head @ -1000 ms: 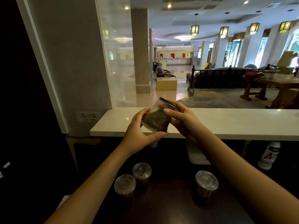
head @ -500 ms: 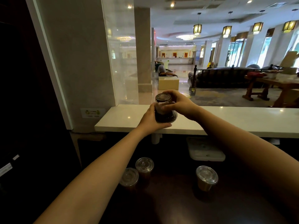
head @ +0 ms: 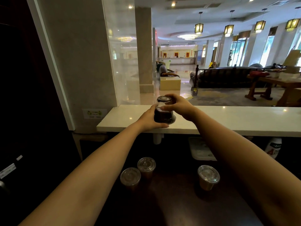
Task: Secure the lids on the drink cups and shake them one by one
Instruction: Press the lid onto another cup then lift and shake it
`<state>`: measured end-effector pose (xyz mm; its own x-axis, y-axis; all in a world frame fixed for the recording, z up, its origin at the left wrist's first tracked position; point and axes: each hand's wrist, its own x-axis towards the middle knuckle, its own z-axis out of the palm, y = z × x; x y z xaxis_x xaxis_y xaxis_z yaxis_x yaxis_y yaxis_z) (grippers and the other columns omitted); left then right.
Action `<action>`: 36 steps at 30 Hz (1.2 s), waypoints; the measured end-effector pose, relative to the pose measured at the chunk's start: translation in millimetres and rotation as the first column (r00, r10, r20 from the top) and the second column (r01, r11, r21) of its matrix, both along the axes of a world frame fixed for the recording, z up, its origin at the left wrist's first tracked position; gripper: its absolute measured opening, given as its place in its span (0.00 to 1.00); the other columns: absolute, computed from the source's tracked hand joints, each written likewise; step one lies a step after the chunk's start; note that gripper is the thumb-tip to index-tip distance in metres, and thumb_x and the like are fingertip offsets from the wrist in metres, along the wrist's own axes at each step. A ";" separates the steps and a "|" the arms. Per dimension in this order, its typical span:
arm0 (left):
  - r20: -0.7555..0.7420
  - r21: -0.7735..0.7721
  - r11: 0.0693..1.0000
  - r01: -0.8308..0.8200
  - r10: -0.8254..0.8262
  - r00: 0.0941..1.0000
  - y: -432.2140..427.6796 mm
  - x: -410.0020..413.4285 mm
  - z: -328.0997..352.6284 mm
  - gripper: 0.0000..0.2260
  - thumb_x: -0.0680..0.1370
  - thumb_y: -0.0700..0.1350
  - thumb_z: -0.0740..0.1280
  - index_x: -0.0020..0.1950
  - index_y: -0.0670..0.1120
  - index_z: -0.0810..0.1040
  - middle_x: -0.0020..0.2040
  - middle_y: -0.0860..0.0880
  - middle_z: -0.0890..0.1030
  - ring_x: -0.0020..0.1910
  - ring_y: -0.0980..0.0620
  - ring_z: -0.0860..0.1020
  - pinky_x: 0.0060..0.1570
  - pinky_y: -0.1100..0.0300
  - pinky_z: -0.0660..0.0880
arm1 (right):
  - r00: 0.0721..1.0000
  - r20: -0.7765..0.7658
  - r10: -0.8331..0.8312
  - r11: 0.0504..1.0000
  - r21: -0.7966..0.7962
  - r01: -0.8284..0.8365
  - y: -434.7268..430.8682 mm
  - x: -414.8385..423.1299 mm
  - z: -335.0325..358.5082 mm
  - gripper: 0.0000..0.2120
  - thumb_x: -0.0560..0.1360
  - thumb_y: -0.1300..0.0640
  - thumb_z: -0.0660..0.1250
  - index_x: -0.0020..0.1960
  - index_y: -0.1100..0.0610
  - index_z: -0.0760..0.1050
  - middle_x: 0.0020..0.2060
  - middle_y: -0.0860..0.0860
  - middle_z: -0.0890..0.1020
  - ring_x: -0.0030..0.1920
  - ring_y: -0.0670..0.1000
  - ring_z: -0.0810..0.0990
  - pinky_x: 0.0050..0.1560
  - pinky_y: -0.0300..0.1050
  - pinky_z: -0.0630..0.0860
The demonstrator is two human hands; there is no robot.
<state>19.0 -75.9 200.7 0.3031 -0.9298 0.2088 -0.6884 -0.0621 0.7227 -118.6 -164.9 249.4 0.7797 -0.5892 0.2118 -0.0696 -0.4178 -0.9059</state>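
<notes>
I hold a clear plastic drink cup (head: 164, 114) upside down at arm's length, over the white ledge. Its dark liquid sits at the lid end, which points down; the cup's base is on top. My left hand (head: 149, 119) grips the lower, lid end from the left. My right hand (head: 176, 106) wraps the upper part from the right. On the dark table below stand three more lidded cups: two close together (head: 130, 178) (head: 146, 167) at the left and one (head: 208, 176) to the right.
A white stone ledge (head: 228, 119) runs across in front of me, with a glass pane and a lobby behind it. Under the ledge lie a white tray (head: 201, 151) and a white bottle (head: 273, 147). A dark wall closes the left side.
The cup went from tilted on its side to fully inverted, and both hands pushed it further out over the ledge. The three cups on the table stayed put.
</notes>
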 end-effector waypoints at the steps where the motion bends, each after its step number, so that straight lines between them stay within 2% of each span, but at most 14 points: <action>1: -0.002 0.003 1.000 0.003 -0.003 1.000 -0.3 0.2 1.6 0.44 0.66 0.53 0.76 0.74 0.50 0.55 0.71 0.46 0.67 0.68 0.46 0.68 0.65 0.53 0.69 | 1.000 0.003 -0.001 1.000 -0.004 0.001 -1.0 0.2 1.8 0.27 0.70 0.64 0.71 0.66 0.61 0.66 0.56 0.55 0.75 0.57 0.54 0.75 0.56 0.45 0.72; 7: -0.043 -0.012 1.000 0.010 -0.011 0.999 -6.6 -6.9 9.5 0.42 0.68 0.52 0.75 0.74 0.50 0.55 0.71 0.47 0.66 0.68 0.47 0.68 0.63 0.55 0.68 | 1.000 0.006 -0.008 1.000 -0.020 0.008 -7.6 -1.0 9.5 0.27 0.70 0.63 0.71 0.66 0.61 0.66 0.56 0.55 0.76 0.58 0.54 0.75 0.57 0.45 0.73; 9: -0.203 -0.066 0.997 0.029 -0.041 0.978 -1.1 -11.0 9.7 0.40 0.70 0.50 0.74 0.74 0.51 0.53 0.71 0.49 0.66 0.67 0.52 0.66 0.62 0.57 0.65 | 1.000 0.031 -0.004 1.000 0.002 0.003 -11.9 -3.4 10.5 0.28 0.70 0.62 0.72 0.67 0.60 0.66 0.59 0.56 0.75 0.59 0.55 0.75 0.61 0.48 0.74; 10: -0.396 -0.107 0.993 0.040 -0.080 0.915 3.3 -14.0 7.2 0.41 0.69 0.52 0.74 0.74 0.52 0.53 0.70 0.49 0.67 0.66 0.52 0.66 0.64 0.56 0.63 | 0.998 0.059 0.002 0.999 0.037 -0.004 -13.8 -4.7 10.8 0.29 0.70 0.62 0.72 0.68 0.60 0.65 0.60 0.57 0.75 0.60 0.56 0.75 0.63 0.50 0.73; 13: -0.880 -0.289 0.956 0.051 -0.286 0.378 8.6 -26.8 -8.4 0.45 0.58 0.63 0.76 0.69 0.52 0.62 0.66 0.43 0.69 0.63 0.42 0.71 0.62 0.46 0.69 | 0.982 0.188 0.010 0.979 0.198 -0.048 -11.2 -8.1 10.0 0.30 0.70 0.63 0.71 0.69 0.61 0.64 0.59 0.56 0.74 0.59 0.55 0.76 0.62 0.50 0.74; 15: -0.943 -0.331 0.942 -0.057 -0.327 0.064 3.1 -40.2 -11.4 0.36 0.67 0.62 0.70 0.70 0.48 0.64 0.65 0.38 0.69 0.62 0.36 0.71 0.57 0.41 0.72 | 0.970 0.245 0.013 0.957 0.279 -0.083 -7.5 -10.5 6.5 0.28 0.71 0.64 0.70 0.69 0.61 0.64 0.57 0.55 0.75 0.57 0.53 0.77 0.60 0.47 0.74; 16: -0.951 -0.306 0.945 -0.115 -0.308 0.000 -0.2 -45.5 -7.1 0.29 0.72 0.59 0.66 0.68 0.46 0.66 0.64 0.37 0.70 0.60 0.35 0.72 0.55 0.42 0.74 | 0.967 0.254 0.017 0.951 0.294 -0.094 -7.5 -12.5 3.9 0.28 0.71 0.63 0.70 0.69 0.62 0.64 0.57 0.55 0.76 0.58 0.53 0.77 0.61 0.47 0.74; 18: -0.974 -0.220 0.957 -0.187 -0.205 0.094 -1.5 -48.7 8.9 0.19 0.75 0.53 0.64 0.61 0.44 0.71 0.59 0.38 0.71 0.54 0.40 0.73 0.47 0.51 0.77 | 0.971 0.235 0.038 0.947 0.301 -0.110 -10.5 -20.2 -0.1 0.28 0.72 0.62 0.69 0.69 0.62 0.64 0.61 0.57 0.75 0.62 0.54 0.75 0.64 0.48 0.72; 20: -0.920 -0.181 0.967 -0.179 -0.102 0.379 2.4 -36.6 31.6 0.13 0.75 0.51 0.65 0.56 0.47 0.73 0.56 0.41 0.71 0.51 0.46 0.72 0.41 0.57 0.75 | 0.981 0.173 0.092 0.944 0.299 -0.141 -16.9 -31.2 -1.4 0.24 0.75 0.58 0.66 0.69 0.63 0.65 0.64 0.58 0.74 0.64 0.54 0.73 0.68 0.49 0.68; 22: -0.677 -0.127 0.990 -0.063 -0.040 0.735 11.0 -21.3 58.5 0.17 0.74 0.50 0.66 0.63 0.52 0.70 0.57 0.44 0.71 0.53 0.48 0.72 0.44 0.59 0.73 | 0.976 0.131 0.173 0.920 0.332 -0.208 -22.1 -40.0 -3.4 0.21 0.78 0.54 0.60 0.67 0.62 0.67 0.63 0.59 0.74 0.64 0.55 0.74 0.67 0.49 0.70; 24: -0.370 -0.014 0.999 0.043 -0.045 0.928 19.9 -15.2 88.2 0.27 0.73 0.50 0.68 0.70 0.56 0.64 0.60 0.45 0.69 0.55 0.48 0.72 0.48 0.58 0.73 | 0.964 0.119 0.237 0.890 0.371 -0.265 -24.8 -41.4 -7.1 0.19 0.79 0.50 0.57 0.65 0.60 0.70 0.59 0.59 0.77 0.60 0.56 0.78 0.64 0.49 0.73; 27: -0.082 0.091 0.993 0.078 -0.070 0.994 23.4 -20.8 115.8 0.33 0.67 0.52 0.72 0.70 0.54 0.64 0.64 0.46 0.69 0.58 0.48 0.72 0.53 0.59 0.74 | 0.952 0.084 0.293 0.883 0.359 -0.304 -24.1 -35.6 -13.5 0.19 0.80 0.49 0.55 0.62 0.60 0.73 0.55 0.58 0.80 0.56 0.54 0.80 0.64 0.51 0.73; 31: 0.137 0.151 0.988 0.043 -0.064 0.988 19.3 -29.9 120.1 0.32 0.71 0.49 0.72 0.71 0.50 0.63 0.68 0.46 0.67 0.58 0.51 0.68 0.46 0.66 0.70 | 0.920 0.040 0.389 0.874 0.301 -0.382 -23.9 -34.6 -10.6 0.20 0.79 0.51 0.58 0.69 0.56 0.68 0.63 0.56 0.76 0.64 0.53 0.75 0.67 0.51 0.70; 36: 0.037 0.122 0.989 0.080 -0.085 0.996 23.7 -25.9 120.8 0.32 0.71 0.47 0.72 0.72 0.51 0.62 0.69 0.46 0.67 0.62 0.48 0.69 0.50 0.64 0.70 | 0.903 -0.028 0.428 0.898 0.127 -0.422 -25.5 -36.4 -5.2 0.26 0.74 0.67 0.65 0.70 0.58 0.66 0.65 0.57 0.75 0.64 0.53 0.76 0.60 0.44 0.75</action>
<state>-6.9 -52.1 321.5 0.2179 -0.9703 0.1047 -0.7246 -0.0890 0.6834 -155.0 -190.4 244.2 0.9695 -0.2171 0.1136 0.0415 -0.3117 -0.9493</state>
